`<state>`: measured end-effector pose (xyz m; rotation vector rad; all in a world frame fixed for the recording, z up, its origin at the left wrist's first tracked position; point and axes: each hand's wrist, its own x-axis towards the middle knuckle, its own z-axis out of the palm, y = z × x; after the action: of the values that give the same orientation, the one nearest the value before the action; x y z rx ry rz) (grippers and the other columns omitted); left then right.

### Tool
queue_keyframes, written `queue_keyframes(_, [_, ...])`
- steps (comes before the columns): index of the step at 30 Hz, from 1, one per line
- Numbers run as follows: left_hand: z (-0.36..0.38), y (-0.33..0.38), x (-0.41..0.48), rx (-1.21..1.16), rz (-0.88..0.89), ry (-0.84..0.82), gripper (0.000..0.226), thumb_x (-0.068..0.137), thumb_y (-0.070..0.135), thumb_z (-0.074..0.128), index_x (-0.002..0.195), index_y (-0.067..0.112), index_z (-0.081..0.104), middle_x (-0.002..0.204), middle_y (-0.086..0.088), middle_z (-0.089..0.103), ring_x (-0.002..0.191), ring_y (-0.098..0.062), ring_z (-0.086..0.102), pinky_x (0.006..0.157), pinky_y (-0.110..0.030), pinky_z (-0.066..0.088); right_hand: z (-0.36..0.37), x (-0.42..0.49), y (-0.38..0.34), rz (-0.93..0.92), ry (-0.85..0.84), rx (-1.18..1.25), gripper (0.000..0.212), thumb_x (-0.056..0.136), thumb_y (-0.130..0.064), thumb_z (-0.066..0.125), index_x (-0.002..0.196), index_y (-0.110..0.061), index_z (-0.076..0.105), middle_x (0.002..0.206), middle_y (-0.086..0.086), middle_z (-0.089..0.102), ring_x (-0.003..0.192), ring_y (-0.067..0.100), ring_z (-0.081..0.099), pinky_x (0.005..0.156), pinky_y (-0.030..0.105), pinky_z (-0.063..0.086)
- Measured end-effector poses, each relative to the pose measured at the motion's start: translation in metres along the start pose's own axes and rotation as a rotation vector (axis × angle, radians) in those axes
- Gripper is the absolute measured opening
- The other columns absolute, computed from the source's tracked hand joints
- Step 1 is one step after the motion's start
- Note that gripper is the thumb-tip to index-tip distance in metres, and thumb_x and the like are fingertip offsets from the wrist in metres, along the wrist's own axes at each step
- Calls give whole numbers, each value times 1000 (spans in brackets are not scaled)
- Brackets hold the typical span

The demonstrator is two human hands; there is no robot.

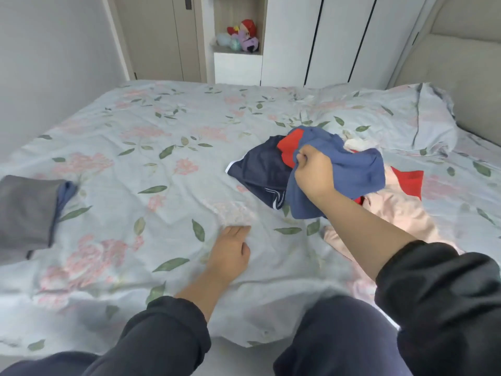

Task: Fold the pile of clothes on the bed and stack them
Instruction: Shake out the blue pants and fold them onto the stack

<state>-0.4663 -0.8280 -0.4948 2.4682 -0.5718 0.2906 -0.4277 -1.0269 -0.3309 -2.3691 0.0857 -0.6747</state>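
Note:
My right hand point(314, 173) grips a blue garment point(352, 169) and holds it bunched above the pile on the right side of the bed. Under it lie dark navy shorts with white trim point(260, 172), a red garment point(412, 183) and a pale pink garment point(398, 210). My left hand point(230, 252) rests on the floral bedspread point(162, 172), fingers loosely curled, holding nothing. A folded grey garment point(24, 213) lies at the bed's left edge on top of a folded blue one point(66, 191).
A pillow point(423, 118) in the same floral fabric lies at the far right by the padded headboard point(466, 66). White wardrobes point(339, 39) and a niche with plush toys point(241, 36) stand beyond the bed. My knees are at the bed's near edge.

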Motion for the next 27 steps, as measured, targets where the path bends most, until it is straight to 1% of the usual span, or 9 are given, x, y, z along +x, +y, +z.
queue_keyframes(3, [-38, -33, -18, -132, -189, 54, 40, 89, 3, 49, 128, 9, 57, 122, -8, 62, 112, -24, 55, 92, -15, 34, 30, -17, -66, -199, -71, 140, 23, 96, -2, 40, 79, 6, 54, 75, 25, 56, 66, 31, 45, 62, 41, 32])
queue_keyframes(6, [-85, -67, -29, -402, -534, 171, 24, 92, 2, 46, 107, 5, 65, 114, -12, 66, 94, -24, 60, 77, -15, 44, 56, -38, -129, -391, -137, 336, 22, 95, -4, 41, 73, -3, 43, 63, 5, 43, 58, 12, 32, 55, 28, 25])
queue_keyframes(9, [-125, -92, -37, -780, -857, 313, 32, 101, 8, 36, 118, -10, 54, 124, -33, 54, 102, -33, 58, 93, -40, 48, 86, -49, -140, -410, -158, 323, 21, 91, -2, 44, 72, -9, 44, 67, -4, 41, 67, 9, 38, 60, 25, 29])
queue_keyframes(12, [-147, -102, -52, -1184, -898, 415, 50, 105, 25, 23, 137, -11, 38, 142, -32, 37, 128, -38, 42, 100, -40, 37, 124, -60, -104, -169, -458, -52, 21, 95, -26, 51, 108, -14, 60, 125, 11, 50, 125, 29, 39, 100, 39, 33])
queue_keyframes(14, [-155, -106, -59, -1408, -845, 375, 55, 102, 46, 22, 135, 10, 47, 141, -17, 45, 124, -30, 49, 91, -36, 45, 140, -82, -78, -16, -763, -64, 60, 90, -49, 53, 143, -28, 34, 154, 7, 22, 143, 27, 16, 114, 47, 21])
queue_keyframes(17, [-157, -109, -54, -1175, -751, 222, 60, 92, 56, 44, 145, 29, 33, 145, 7, 38, 124, -15, 49, 95, -31, 46, 156, -107, -54, 94, -828, 241, 86, 84, -50, 62, 150, -34, 10, 156, -5, 19, 144, 17, 18, 115, 39, 23])
queue_keyframes(20, [-144, -102, -43, -827, -640, 124, 90, 85, 27, 70, 151, 33, 8, 133, 17, 30, 120, -6, 40, 90, -24, 41, 158, -111, -43, 122, -816, 415, 91, 81, -41, 70, 149, -38, 10, 152, -12, 25, 136, 2, 26, 104, 21, 29])
queue_keyframes(24, [-125, -89, -33, -689, -533, 43, 60, 83, -3, 61, 137, 19, 46, 128, 7, 52, 100, -3, 54, 75, -8, 45, 150, -118, -38, -71, -925, 379, 95, 64, -42, 81, 138, -53, 22, 139, -16, 43, 122, -5, 45, 99, 20, 43])
queue_keyframes(27, [-130, -88, -27, -680, -529, -123, 38, 83, -5, 60, 117, 11, 64, 113, -5, 63, 101, -15, 58, 90, -24, 47, 153, -127, -25, -207, -716, 162, 75, 66, -23, 79, 133, -22, 46, 121, -3, 56, 112, 19, 53, 94, 24, 42])
